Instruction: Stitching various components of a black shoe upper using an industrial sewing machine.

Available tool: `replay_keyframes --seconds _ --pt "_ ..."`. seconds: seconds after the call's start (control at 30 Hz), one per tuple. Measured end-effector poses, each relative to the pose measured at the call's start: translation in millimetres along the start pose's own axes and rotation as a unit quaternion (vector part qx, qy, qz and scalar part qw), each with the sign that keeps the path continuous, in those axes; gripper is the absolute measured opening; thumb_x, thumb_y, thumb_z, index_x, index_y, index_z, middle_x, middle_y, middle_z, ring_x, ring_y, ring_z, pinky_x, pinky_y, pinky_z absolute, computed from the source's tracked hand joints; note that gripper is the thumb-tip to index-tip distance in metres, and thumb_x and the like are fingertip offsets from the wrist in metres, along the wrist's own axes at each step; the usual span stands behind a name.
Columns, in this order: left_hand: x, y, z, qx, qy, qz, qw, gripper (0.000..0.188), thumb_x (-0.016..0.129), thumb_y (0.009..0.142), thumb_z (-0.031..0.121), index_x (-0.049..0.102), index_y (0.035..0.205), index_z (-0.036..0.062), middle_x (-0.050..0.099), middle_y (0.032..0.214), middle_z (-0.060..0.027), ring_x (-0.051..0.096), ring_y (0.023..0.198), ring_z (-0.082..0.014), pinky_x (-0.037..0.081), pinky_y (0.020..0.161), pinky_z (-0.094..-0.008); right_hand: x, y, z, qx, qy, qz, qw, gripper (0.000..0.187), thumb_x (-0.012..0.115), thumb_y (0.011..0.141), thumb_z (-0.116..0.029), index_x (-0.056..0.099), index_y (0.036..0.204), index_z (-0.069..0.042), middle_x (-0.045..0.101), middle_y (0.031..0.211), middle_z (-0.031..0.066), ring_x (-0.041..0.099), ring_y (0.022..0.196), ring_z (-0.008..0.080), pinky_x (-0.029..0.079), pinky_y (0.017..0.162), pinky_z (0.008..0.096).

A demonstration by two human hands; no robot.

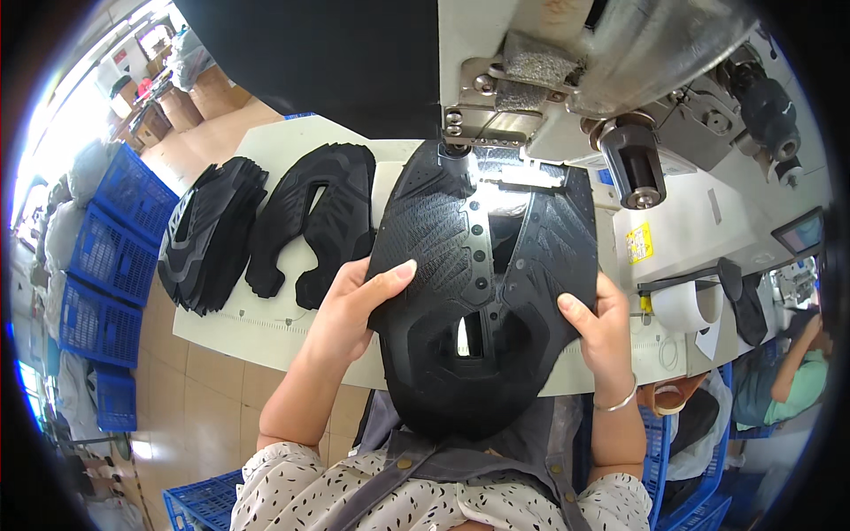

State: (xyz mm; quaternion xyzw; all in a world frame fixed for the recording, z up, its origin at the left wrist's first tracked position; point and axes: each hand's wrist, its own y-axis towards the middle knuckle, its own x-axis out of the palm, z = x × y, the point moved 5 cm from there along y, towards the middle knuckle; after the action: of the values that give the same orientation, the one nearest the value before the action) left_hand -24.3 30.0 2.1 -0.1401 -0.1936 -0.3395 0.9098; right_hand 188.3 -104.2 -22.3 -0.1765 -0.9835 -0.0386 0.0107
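Between my two hands is a large black shoe upper [549, 252], spread open with a slot down its middle and a rounded edge near my apron. My left hand [352, 305] grips its left edge, thumb on top and fingers hidden underneath. On the right edge my right hand [602, 329] holds it the same way. The upper's far end lies beneath the head of a sewing machine [496, 115], near a shiny metal part. Left of it, a stack of black shoe uppers [341, 199] rests on the pale table [230, 332], beside another stack of uppers [217, 234] with grey markings.
Blue plastic crates [115, 257] are piled at the left, beyond the tiled floor [164, 380]. A dark cylindrical machine part [633, 164] hangs above the right side. A white roll [691, 305] stands on the table's right. Another person [784, 372] sits at far right.
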Motion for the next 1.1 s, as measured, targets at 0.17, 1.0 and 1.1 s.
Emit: replay_keyframes --seconds 0.17,1.0,1.1 --pt "-9.6 -19.4 -9.8 0.028 0.09 0.018 0.995 0.022 0.062 0.084 0.018 0.059 0.091 -0.003 0.061 0.08 -0.0037 0.058 0.072 -0.0095 0.048 0.065 -0.0228 27.3 -22.4 -17.5 -0.061 0.09 0.061 0.992 0.035 0.055 0.085 -0.006 0.043 0.117 0.003 0.052 0.111 0.0089 0.05 0.099 0.0132 0.038 0.089 0.0258" --pt "-6.2 41.8 31.7 0.143 0.232 0.053 0.961 0.023 0.059 0.087 0.02 0.06 0.084 -0.0034 0.058 0.075 0.0023 0.046 0.067 -0.0035 0.04 0.06 -0.0202 -9.2 46.8 -22.9 -0.114 0.099 0.131 0.98 0.032 0.051 0.088 -0.007 0.05 0.119 0.002 0.059 0.098 0.0023 0.054 0.083 0.0059 0.044 0.075 0.0198" --pt "-3.3 45.1 33.8 0.173 0.2 0.03 0.964 0.022 0.061 0.086 0.019 0.06 0.088 -0.0035 0.059 0.077 0.0004 0.05 0.066 -0.0043 0.041 0.059 -0.0191 -9.4 48.3 -23.1 -0.116 0.09 0.129 0.981 0.033 0.051 0.088 -0.007 0.05 0.119 0.002 0.06 0.098 0.0023 0.055 0.083 0.0059 0.044 0.075 0.0195"
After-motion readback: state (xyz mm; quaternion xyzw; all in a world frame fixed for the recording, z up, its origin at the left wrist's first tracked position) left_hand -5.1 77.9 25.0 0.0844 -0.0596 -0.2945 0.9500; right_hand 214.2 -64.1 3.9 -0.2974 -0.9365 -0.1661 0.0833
